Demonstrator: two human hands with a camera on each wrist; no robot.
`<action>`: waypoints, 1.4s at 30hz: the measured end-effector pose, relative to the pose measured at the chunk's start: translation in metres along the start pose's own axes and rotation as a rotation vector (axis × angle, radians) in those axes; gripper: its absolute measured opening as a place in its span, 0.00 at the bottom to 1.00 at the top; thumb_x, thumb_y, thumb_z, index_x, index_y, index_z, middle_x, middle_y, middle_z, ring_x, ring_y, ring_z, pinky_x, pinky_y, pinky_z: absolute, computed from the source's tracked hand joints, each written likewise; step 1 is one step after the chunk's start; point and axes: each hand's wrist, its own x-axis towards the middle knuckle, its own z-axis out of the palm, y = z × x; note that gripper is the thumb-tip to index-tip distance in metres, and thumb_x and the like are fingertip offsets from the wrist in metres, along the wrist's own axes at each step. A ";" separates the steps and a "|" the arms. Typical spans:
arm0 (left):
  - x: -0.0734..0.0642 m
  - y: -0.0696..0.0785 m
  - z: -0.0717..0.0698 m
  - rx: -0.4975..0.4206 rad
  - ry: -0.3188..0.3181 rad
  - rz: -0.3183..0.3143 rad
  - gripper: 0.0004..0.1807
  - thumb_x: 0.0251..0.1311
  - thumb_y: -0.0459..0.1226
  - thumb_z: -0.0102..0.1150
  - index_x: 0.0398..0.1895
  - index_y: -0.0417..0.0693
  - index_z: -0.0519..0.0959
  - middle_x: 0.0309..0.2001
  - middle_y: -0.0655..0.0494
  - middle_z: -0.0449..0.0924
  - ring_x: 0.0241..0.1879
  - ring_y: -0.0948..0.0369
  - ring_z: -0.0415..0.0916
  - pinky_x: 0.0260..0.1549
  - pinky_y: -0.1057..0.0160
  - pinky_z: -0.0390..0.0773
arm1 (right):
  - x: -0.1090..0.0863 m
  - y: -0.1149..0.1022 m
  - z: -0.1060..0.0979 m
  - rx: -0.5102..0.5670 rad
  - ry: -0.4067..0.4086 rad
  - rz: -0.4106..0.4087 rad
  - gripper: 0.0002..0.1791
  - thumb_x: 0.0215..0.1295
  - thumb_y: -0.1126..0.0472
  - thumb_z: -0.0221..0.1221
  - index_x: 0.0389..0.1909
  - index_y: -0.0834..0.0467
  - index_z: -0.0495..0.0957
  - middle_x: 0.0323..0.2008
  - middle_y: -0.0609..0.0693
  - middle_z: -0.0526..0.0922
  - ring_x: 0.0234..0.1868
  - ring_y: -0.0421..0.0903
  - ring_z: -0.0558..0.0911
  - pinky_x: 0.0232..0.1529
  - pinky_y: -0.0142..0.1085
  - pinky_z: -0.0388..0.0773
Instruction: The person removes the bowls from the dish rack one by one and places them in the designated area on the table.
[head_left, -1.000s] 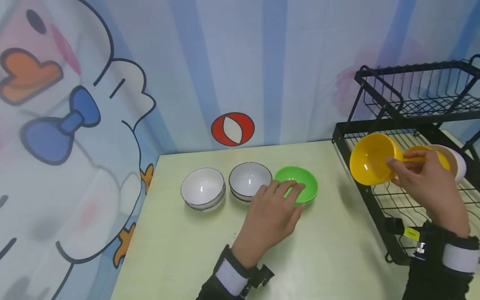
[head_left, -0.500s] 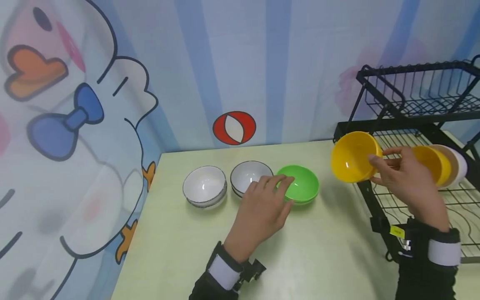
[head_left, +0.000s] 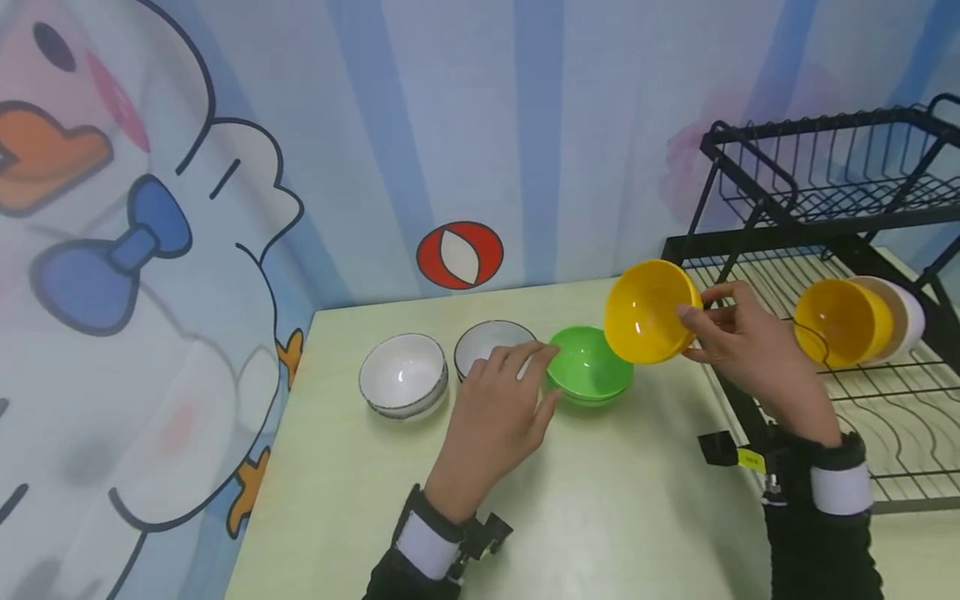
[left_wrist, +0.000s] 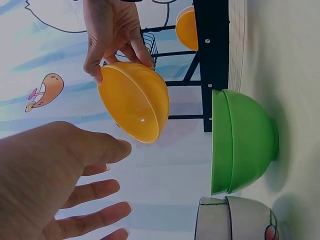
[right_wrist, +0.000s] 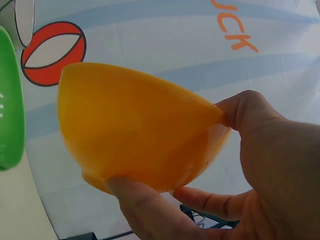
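My right hand (head_left: 757, 362) pinches a yellow bowl (head_left: 649, 312) by its side, thumb at the rim and fingers under the base. The bowl is tilted in the air, its hollow facing left, beside the green bowls (head_left: 588, 367). In the left wrist view, the green bowls (left_wrist: 245, 142) are a nested pair. My left hand (head_left: 495, 417) hovers with relaxed fingers over the table, holding nothing. It partly covers a grey-white bowl with a dark rim (head_left: 487, 340). Left of that stands a stack of white bowls (head_left: 405, 375).
On the right stands a black two-tier dish rack (head_left: 738, 400). Its lower tier holds another yellow bowl (head_left: 840, 323) and a pale bowl (head_left: 906, 317) on their sides. A cartoon-printed cloth wall (head_left: 480, 125) rises behind the table (head_left: 600, 500).
My right hand has carried the yellow bowl leftward, out from over the rack towards the green bowls. My left hand has drawn back a little to the left, uncovering the green bowls.
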 end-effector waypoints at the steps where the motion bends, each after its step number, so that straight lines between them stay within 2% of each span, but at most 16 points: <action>1: 0.000 -0.001 0.000 0.004 0.007 0.001 0.27 0.64 0.48 0.62 0.64 0.51 0.74 0.60 0.56 0.79 0.55 0.56 0.77 0.43 0.60 0.80 | 0.000 -0.001 0.002 0.012 -0.010 -0.010 0.44 0.71 0.34 0.46 0.71 0.64 0.50 0.61 0.75 0.68 0.55 0.67 0.79 0.52 0.50 0.82; 6: -0.001 -0.007 -0.001 0.006 0.039 0.003 0.26 0.63 0.47 0.64 0.63 0.50 0.75 0.60 0.56 0.79 0.53 0.56 0.78 0.40 0.60 0.80 | 0.001 -0.007 0.010 0.056 -0.060 -0.060 0.40 0.74 0.38 0.46 0.71 0.64 0.50 0.60 0.72 0.69 0.58 0.66 0.78 0.49 0.42 0.84; 11: -0.001 -0.008 -0.001 -0.011 0.036 -0.001 0.26 0.63 0.46 0.64 0.63 0.50 0.75 0.59 0.55 0.79 0.53 0.55 0.77 0.41 0.59 0.80 | 0.005 -0.012 0.019 0.130 -0.126 -0.083 0.35 0.77 0.43 0.45 0.70 0.63 0.50 0.58 0.70 0.69 0.58 0.64 0.78 0.47 0.38 0.84; 21: -0.007 -0.014 -0.003 -0.013 0.011 -0.012 0.27 0.63 0.46 0.65 0.64 0.49 0.74 0.61 0.54 0.78 0.56 0.55 0.77 0.46 0.58 0.81 | 0.005 -0.017 0.033 0.202 -0.261 -0.143 0.31 0.78 0.43 0.45 0.67 0.61 0.52 0.59 0.71 0.70 0.56 0.60 0.82 0.51 0.42 0.84; 28: -0.012 -0.024 -0.006 0.000 0.015 0.001 0.26 0.59 0.47 0.69 0.61 0.52 0.76 0.61 0.54 0.77 0.58 0.55 0.75 0.48 0.59 0.82 | 0.006 -0.018 0.040 0.280 -0.370 -0.195 0.29 0.79 0.45 0.43 0.67 0.60 0.52 0.62 0.70 0.68 0.58 0.60 0.80 0.55 0.46 0.82; 35: -0.016 -0.032 -0.011 0.004 0.047 0.048 0.24 0.54 0.46 0.74 0.53 0.54 0.80 0.57 0.57 0.81 0.54 0.56 0.76 0.45 0.60 0.81 | 0.007 -0.021 0.051 0.360 -0.460 -0.224 0.29 0.79 0.44 0.43 0.68 0.58 0.50 0.64 0.68 0.67 0.59 0.59 0.80 0.58 0.49 0.80; 42: -0.021 -0.041 -0.016 -0.066 0.082 0.125 0.12 0.50 0.45 0.76 0.38 0.59 0.86 0.46 0.64 0.86 0.54 0.56 0.75 0.47 0.60 0.79 | 0.005 -0.027 0.063 0.399 -0.555 -0.210 0.28 0.79 0.43 0.42 0.68 0.54 0.50 0.64 0.66 0.67 0.59 0.58 0.79 0.60 0.50 0.78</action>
